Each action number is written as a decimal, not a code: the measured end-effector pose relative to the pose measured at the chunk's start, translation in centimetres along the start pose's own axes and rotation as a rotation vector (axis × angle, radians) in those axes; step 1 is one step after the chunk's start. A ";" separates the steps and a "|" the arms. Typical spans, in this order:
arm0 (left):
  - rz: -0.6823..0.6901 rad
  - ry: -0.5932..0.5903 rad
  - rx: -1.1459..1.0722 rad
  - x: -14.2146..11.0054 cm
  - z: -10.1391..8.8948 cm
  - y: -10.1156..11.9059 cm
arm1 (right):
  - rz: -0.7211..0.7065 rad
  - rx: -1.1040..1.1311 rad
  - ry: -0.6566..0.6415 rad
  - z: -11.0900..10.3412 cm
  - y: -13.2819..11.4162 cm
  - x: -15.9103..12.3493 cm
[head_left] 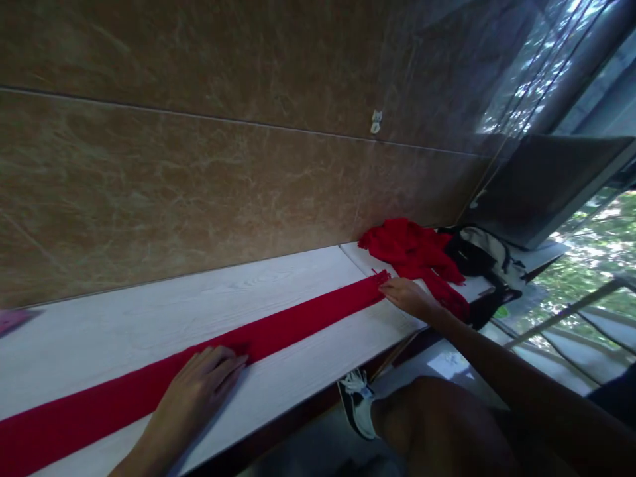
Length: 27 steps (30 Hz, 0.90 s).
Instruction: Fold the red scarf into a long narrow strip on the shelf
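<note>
A long red scarf (293,324) lies stretched in a straight band along the white tabletop, from the lower left to its fringed end near the middle right. Resting on the scarf with its fingers lying flat and close together is my left hand (201,381); part of the fingers is turned away from view. My right hand (407,298) pinches the scarf's near corner at the fringed end. Just beyond that hand sits a crumpled heap of red fringed cloth (412,248).
A black and pale bag (481,255) lies behind the red heap, beside a dark panel (551,185). Brown marbled wall tiles (199,185) border the table's far side. Something pink (14,320) shows at the left edge. A shoe (358,404) is below the table.
</note>
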<state>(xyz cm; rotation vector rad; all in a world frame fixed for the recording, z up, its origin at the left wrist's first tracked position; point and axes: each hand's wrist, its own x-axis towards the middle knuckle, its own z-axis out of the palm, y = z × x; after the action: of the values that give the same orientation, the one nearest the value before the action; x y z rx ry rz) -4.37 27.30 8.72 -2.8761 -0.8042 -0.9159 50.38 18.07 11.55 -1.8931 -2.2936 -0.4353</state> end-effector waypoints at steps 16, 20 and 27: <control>0.032 -0.011 0.115 -1.0 0.7 -1.4 | -0.147 0.046 0.215 1.0 0.5 -2.5; 0.033 -0.028 0.104 -1.7 0.4 -2.5 | -0.168 0.022 0.275 0.7 0.4 -2.8; 0.012 0.020 -0.006 8.2 2.8 7.4 | -0.150 0.064 0.344 0.2 -0.4 -2.3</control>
<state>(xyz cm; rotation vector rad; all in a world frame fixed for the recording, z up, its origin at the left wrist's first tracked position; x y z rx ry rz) 6.33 25.19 11.86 -2.8688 -0.7828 -0.9456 50.45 15.87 10.61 -1.4865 -2.1933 -0.6414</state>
